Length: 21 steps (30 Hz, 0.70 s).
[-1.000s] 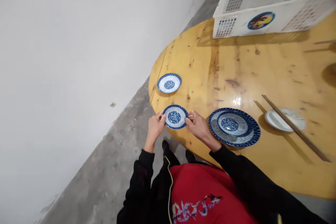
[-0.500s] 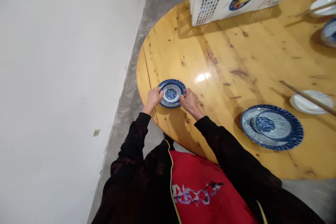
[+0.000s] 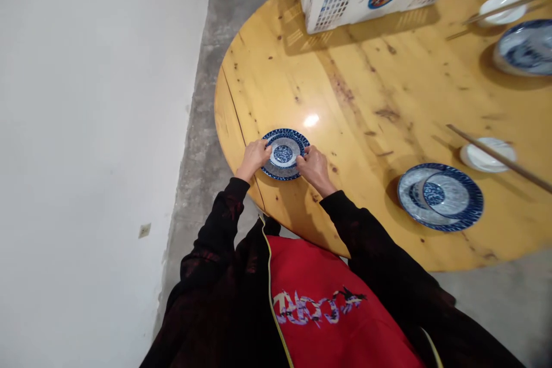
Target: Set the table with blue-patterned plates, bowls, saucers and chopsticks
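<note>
A blue-and-white patterned bowl (image 3: pixel 283 154) sits on a small blue-rimmed plate (image 3: pixel 279 176) near the rounded left end of the wooden table. My left hand (image 3: pixel 254 158) pinches the bowl's left rim, thumb on the inside. On the opposite side, my right hand (image 3: pixel 314 167) grips the rim between thumb and fingers. Both hands reach over the plate's edge, and the fingers partly hide where bowl and plate meet. To the right stands a matching plate (image 3: pixel 474 204) with a similar bowl (image 3: pixel 433 192) on it.
A white plastic crate (image 3: pixel 345 3) stands at the back of the wooden table (image 3: pixel 259 80). White dishes (image 3: pixel 487 155) with chopsticks (image 3: pixel 500 155) across them lie on the right, beside another blue-and-white bowl (image 3: pixel 528 49). A white wall (image 3: pixel 86 126) rises at left.
The view has shifted slightly right, bringing more of the far-right bowl into sight. Both hands keep their hold on the bowl, which has hardly moved on the table.
</note>
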{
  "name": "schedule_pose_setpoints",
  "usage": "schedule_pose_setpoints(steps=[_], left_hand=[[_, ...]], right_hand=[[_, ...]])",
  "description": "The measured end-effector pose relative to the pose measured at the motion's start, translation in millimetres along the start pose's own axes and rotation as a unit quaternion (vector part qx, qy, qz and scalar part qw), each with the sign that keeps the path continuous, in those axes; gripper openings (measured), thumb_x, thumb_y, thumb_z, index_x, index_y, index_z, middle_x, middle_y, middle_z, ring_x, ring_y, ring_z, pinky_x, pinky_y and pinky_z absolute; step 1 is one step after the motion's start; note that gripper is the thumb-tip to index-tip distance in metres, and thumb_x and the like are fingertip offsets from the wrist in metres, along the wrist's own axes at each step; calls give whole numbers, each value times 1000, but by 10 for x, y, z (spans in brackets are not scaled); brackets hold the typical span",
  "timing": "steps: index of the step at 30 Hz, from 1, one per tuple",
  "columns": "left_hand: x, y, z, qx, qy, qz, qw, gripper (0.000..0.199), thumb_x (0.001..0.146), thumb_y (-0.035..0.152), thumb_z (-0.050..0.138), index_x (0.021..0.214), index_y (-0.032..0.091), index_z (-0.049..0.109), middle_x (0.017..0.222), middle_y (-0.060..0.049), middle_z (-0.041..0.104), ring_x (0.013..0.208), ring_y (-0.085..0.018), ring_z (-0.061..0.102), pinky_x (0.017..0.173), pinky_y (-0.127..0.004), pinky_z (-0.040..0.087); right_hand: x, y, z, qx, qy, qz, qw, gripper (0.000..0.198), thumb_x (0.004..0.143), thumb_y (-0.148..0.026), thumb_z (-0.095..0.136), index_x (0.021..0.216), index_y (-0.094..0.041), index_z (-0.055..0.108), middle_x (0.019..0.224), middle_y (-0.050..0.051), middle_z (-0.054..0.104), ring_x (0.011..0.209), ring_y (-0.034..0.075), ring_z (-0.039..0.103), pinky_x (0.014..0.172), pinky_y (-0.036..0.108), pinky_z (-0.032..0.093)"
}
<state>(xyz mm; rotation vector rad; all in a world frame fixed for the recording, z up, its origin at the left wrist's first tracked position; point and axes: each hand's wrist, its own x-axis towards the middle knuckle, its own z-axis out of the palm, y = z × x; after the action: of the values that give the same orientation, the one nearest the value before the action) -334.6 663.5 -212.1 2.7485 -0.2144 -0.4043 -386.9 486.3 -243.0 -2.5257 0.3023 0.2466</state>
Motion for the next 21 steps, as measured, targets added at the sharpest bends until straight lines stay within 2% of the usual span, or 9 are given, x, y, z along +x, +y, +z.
schedule_pose_setpoints(steps=[4, 6, 8, 11, 13, 15, 21], left_hand=[[-141, -164, -53, -21, 101, -54, 993, 37, 101, 41, 47, 113, 14, 69, 114, -17, 70, 105, -27, 65, 85, -31, 43], [-216, -273, -37, -30, 99, -89, 991, 37, 101, 38, 46, 116, 13, 68, 115, -19, 69, 106, -27, 65, 85, -31, 43], [-253, -353, 8, -52, 35, -101, 993, 33, 100, 34, 44, 100, 15, 71, 99, -14, 73, 97, -24, 66, 80, -28, 42], [-220, -370, 73, -69, -27, -91, 993, 33, 97, 29, 42, 78, 18, 67, 77, -8, 71, 82, -20, 66, 71, -25, 40], [-155, -332, 77, -57, -21, -82, 995, 34, 95, 27, 41, 72, 18, 63, 74, -8, 69, 78, -20, 64, 68, -25, 38], [-77, -288, 50, -43, -18, -68, 997, 34, 94, 26, 40, 66, 19, 59, 72, -8, 68, 76, -19, 62, 66, -25, 37], [109, -252, -31, -50, 9, -29, 998, 38, 91, 26, 45, 54, 19, 49, 61, -4, 62, 67, -18, 57, 62, -27, 35]], right_hand=[[-87, 0, -137, -45, 32, 41, 998, 48, 96, -43, 46, 126, -9, 60, 93, 19, 74, 97, 35, 68, 83, 40, 47], [-141, 72, -195, -63, 59, 70, 994, 54, 98, -47, 43, 133, -8, 57, 94, 20, 74, 95, 35, 68, 82, 39, 47], [-181, 167, -217, -67, 61, 94, 991, 51, 98, -44, 44, 131, -9, 60, 96, 20, 74, 92, 32, 69, 79, 36, 45], [-191, 258, -199, -22, 18, 84, 996, 37, 97, -33, 44, 107, -11, 72, 92, 16, 75, 87, 25, 68, 75, 30, 42], [-166, 257, -188, 31, -7, 67, 997, 35, 96, -25, 42, 93, -12, 74, 86, 12, 74, 83, 21, 66, 73, 28, 40], [-131, 225, -196, 74, -12, 69, 995, 34, 94, -21, 42, 88, -12, 74, 81, 10, 73, 79, 19, 64, 73, 27, 39], [-54, 161, -276, 130, 32, 110, 985, 26, 90, -15, 47, 80, -13, 72, 73, 6, 70, 72, 16, 60, 73, 25, 37]])
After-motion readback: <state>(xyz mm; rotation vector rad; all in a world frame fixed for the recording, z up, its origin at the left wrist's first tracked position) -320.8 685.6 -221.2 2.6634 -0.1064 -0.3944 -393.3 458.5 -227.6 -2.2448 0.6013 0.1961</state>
